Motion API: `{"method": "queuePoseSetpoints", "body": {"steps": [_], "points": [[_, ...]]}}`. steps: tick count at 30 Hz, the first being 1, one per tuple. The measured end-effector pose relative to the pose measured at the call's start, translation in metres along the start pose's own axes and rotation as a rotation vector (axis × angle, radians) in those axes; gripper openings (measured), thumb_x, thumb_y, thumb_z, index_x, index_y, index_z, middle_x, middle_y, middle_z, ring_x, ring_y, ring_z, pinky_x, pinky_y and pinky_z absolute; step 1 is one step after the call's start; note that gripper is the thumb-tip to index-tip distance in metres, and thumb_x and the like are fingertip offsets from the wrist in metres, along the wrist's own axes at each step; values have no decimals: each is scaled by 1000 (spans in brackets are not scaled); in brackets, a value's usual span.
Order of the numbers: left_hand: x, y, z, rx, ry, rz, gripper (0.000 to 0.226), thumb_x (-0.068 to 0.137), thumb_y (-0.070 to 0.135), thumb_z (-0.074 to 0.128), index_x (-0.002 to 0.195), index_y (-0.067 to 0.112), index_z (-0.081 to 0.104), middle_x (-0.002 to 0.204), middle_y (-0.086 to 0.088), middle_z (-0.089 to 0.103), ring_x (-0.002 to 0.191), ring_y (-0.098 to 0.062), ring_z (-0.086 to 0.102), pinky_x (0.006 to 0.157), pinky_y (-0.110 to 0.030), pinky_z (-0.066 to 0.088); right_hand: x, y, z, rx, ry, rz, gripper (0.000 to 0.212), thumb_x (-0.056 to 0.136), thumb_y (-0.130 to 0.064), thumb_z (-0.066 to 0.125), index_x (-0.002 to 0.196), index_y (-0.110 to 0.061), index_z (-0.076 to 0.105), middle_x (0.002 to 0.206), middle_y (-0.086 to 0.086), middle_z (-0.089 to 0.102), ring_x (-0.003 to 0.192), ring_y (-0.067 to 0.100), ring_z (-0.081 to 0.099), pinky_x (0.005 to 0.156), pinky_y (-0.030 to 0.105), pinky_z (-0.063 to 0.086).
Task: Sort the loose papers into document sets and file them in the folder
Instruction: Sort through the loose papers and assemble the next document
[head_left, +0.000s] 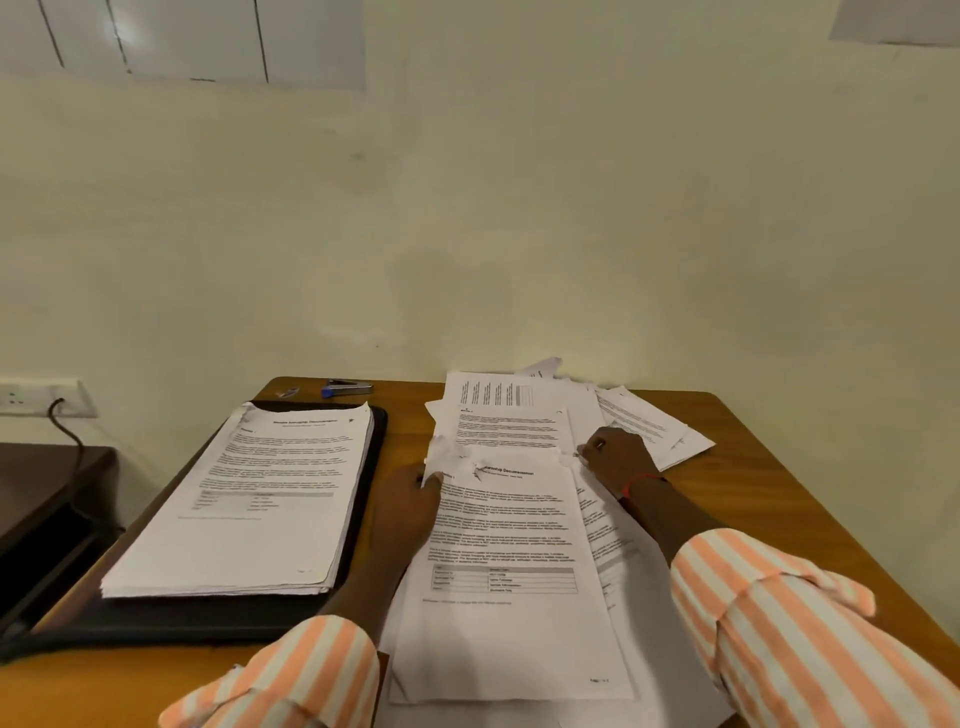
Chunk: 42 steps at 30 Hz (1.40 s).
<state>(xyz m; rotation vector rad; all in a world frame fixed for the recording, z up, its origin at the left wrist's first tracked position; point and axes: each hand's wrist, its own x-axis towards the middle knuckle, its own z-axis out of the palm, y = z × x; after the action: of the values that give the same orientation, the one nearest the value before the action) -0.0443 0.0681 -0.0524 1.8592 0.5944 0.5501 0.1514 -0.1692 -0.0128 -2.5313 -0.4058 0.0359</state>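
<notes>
A: The hands?
B: Left hand (410, 499) pinches the top sheet's (509, 545) crumpled upper-left corner, and right hand (615, 454) pinches its upper-right, centre frame.
A: Around them?
B: Loose papers (519, 405) lie beneath and behind. Lower left, the black folder (208, 618) carries a neat stack (260, 493).

L hand (410, 501): back up, thumb and fingers pinch top-left corner of top sheet (509, 545) | R hand (618, 457): knuckles up, fingers curled, tips nip its top-right corner | both forearms reach forward, converging | striped sleeves (779, 623) pushed up above wrists
</notes>
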Motion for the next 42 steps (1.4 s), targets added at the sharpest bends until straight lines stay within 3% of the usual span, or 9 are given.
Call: {"method": "queuePoseSetpoints", "body": {"steps": [6,11,14,19,23,27,32,38,42], "points": [[-2,2,2,29,19,3,18,102,29,57,96,19,69,90,7,73,83,-13,71,68,-23,56,30,-24,20,27,-48,117,51,90,-51,66,105,-2,66,106,16,71,101,33,66,76,30,44],[-3,4,2,26,15,1,17,103,28,56,96,20,69,90,7,73,82,-12,71,67,-23,55,41,-36,28,73,-42,151,32,85,-25,77,106,-4,66,106,12,66,108,33,63,85,32,47],[0,-1,2,26,19,9,19,103,29,56,97,18,70,89,6,74,82,-13,72,72,-29,60,44,-35,32,267,104,161,16,86,-14,71,76,-5,63,76,9,57,85,33,59,74,29,38],[0,0,1,10,35,20,16,103,26,56,92,26,66,90,7,73,83,-13,71,68,-23,54,32,-42,2,529,496,166,18,98,-11,56,108,-3,69,109,14,70,103,33,63,79,30,42],[-1,4,-1,21,57,40,21,103,25,57,84,31,63,85,7,71,80,-13,70,66,-24,55,29,-55,-45,263,799,-109,19,101,-16,51,105,-12,69,100,12,69,91,30,65,69,36,53],[0,4,-4,2,79,24,15,103,28,57,90,29,65,88,10,69,82,-10,69,68,-25,55,18,-72,-79,-276,981,-645,16,89,-9,67,103,-14,73,89,9,67,78,29,62,52,34,50],[-2,7,-7,-43,99,11,15,103,26,57,99,17,69,87,8,70,79,-6,67,59,-16,46,-39,-103,-36,-676,667,-1173,20,76,-1,75,94,-7,70,81,9,61,60,23,57,41,30,45],[-1,3,-9,-113,149,2,25,104,24,55,92,8,70,87,-1,70,83,-16,67,65,-22,47,-127,-110,80,-736,204,-876,18,57,-14,78,58,-20,62,65,-1,52,46,16,50,42,25,19],[0,3,-8,-196,142,-19,21,104,25,54,106,13,71,97,-2,72,89,-18,68,74,-30,52,-148,-116,105,-569,84,-686,19,63,-12,83,65,-13,64,68,5,55,47,21,56,44,25,24]]}}
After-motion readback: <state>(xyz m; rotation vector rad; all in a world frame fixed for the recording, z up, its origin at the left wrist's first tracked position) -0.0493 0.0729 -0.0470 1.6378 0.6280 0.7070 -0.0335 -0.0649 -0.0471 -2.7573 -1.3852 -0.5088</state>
